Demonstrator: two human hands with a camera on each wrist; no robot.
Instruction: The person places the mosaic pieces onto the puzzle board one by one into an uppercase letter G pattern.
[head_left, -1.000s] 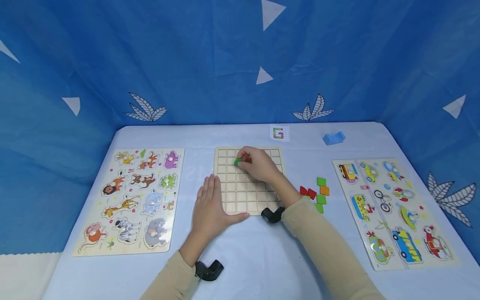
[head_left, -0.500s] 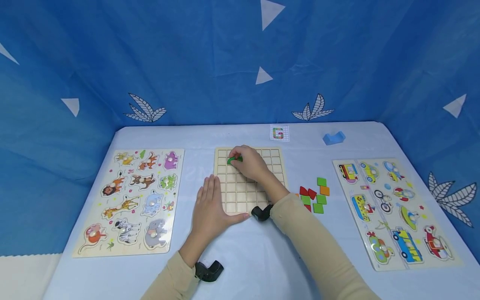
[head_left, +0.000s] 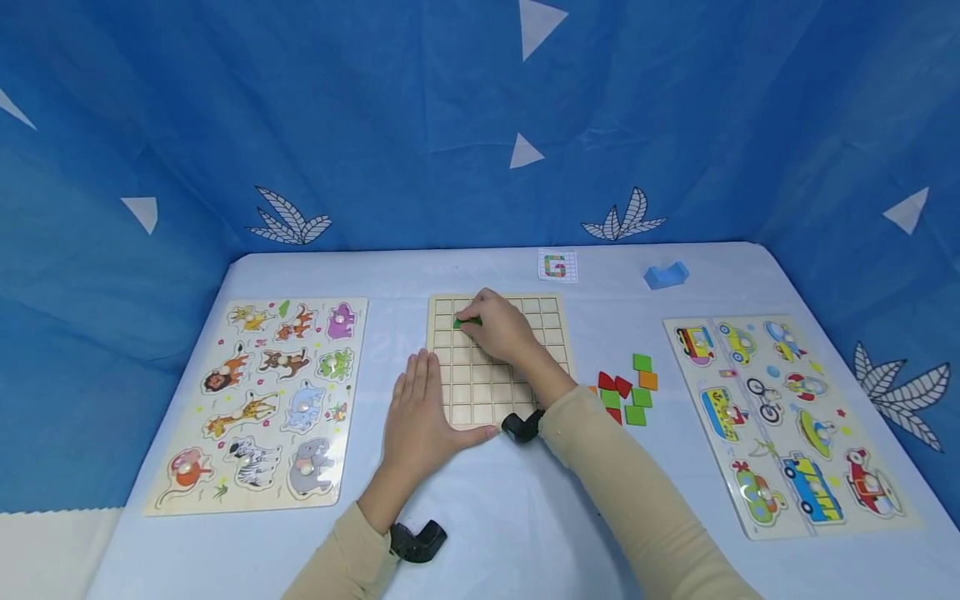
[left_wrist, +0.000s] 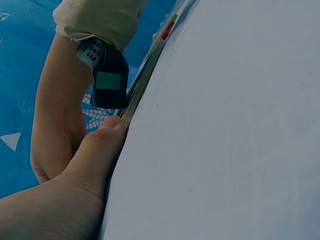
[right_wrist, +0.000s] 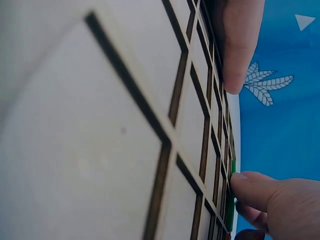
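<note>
A pale wooden grid board (head_left: pixel 483 392) lies mid-table in the head view. My right hand (head_left: pixel 502 329) is over its upper left part, with thumb and fingers curled in a pinch at a small green tile (head_left: pixel 458 323). The right wrist view shows the thumb (right_wrist: pixel 255 187) up against green (right_wrist: pixel 230 215), low over the grid; the hand covers part of the tile. My left hand (head_left: pixel 420 408) lies with straight fingers along the board's left edge, its thumb stretched along the near edge. In the left wrist view that thumb (left_wrist: pixel 102 145) touches the board's side.
Loose green, red and orange tiles (head_left: pixel 635 415) lie right of the board. A pattern card (head_left: pixel 557 266) and a blue block (head_left: pixel 666 276) are behind. An animal puzzle (head_left: pixel 281 433) stands left, a vehicle puzzle (head_left: pixel 765 450) right. Blue cloth (head_left: pixel 420 125) hangs around the table.
My right hand has shifted slightly left across the board with the green, then stayed nearly still over the last half second. My left hand has kept its place.
</note>
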